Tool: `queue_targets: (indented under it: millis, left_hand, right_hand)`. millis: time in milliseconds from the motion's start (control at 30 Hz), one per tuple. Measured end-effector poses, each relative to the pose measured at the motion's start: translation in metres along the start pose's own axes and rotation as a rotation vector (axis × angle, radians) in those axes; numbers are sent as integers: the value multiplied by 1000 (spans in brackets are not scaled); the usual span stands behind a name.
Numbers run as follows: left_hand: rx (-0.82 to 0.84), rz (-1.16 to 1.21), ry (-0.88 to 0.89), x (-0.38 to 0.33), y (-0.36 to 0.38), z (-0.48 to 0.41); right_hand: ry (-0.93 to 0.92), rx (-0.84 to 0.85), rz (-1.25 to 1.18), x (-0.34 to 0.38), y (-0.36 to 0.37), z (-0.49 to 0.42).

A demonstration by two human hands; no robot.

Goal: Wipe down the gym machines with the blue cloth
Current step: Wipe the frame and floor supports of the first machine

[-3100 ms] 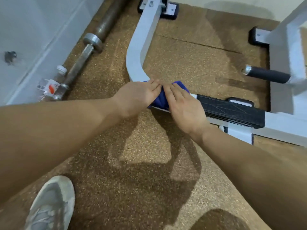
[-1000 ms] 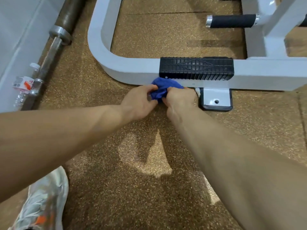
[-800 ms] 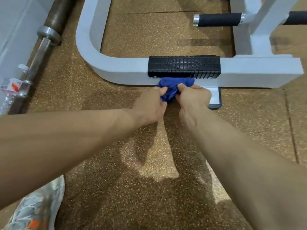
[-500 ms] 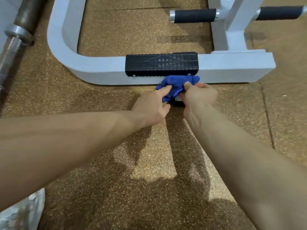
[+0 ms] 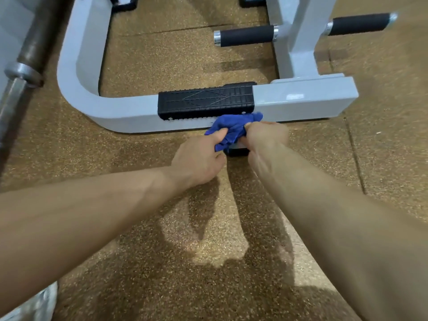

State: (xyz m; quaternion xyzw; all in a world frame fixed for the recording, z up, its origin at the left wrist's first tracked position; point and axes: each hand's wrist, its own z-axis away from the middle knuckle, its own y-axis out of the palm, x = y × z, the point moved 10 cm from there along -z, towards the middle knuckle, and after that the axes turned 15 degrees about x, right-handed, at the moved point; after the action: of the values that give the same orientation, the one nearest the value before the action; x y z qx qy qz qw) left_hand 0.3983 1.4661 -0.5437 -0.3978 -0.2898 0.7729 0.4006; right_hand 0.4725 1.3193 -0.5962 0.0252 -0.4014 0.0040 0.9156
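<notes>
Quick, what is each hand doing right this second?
Left hand: closed, pinching the blue cloth.
Right hand: closed, gripping the same cloth against the white frame.

Left hand [image 5: 199, 158], right hand [image 5: 266, 137] and forearms [image 5: 92, 209] bare. Pale grey shoe [image 5: 32, 305], blurred, lower-left.

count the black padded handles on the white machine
2 black padded handles: one left of the upright post, one right of it. More may be out of frame.
</notes>
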Motion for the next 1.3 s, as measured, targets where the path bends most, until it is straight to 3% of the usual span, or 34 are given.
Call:
queue_targets:
  millis: [267,433,600,733,867,967,1133,1233,1300]
  left_hand:
    - [-31,-138,123,-68,-8,-17]
    - [-210,155,82,-74,-41,-21]
    - [-76,266,233,-106,-38,-16]
    - [-109,221,309,-118,-57,-15]
    - [-34,199,328,-118,-74,-23]
    - [-69,140,301,-117,-92,-29]
    - [-163,371,280,-118,-121,-44]
    - [-108,632,272,-119,-123,-57]
    - [-61,644,311,-125,-123,-60]
  right_hand:
    - [-87,22,-27,29,-59,-15]
    - [-95,373,-143,51,-42,3]
    - [-194,650,9,87,-49,24]
    - [-242,814,46,104,-52,31]
    - [-315,784,176,112,-66,12]
    - [-337,710,229,113,-75,-2]
    - [-437,275,233,140,-115,-20]
    - [-528,41,633,160,-124,-11]
    - [-647,69,897,167,-102,7]
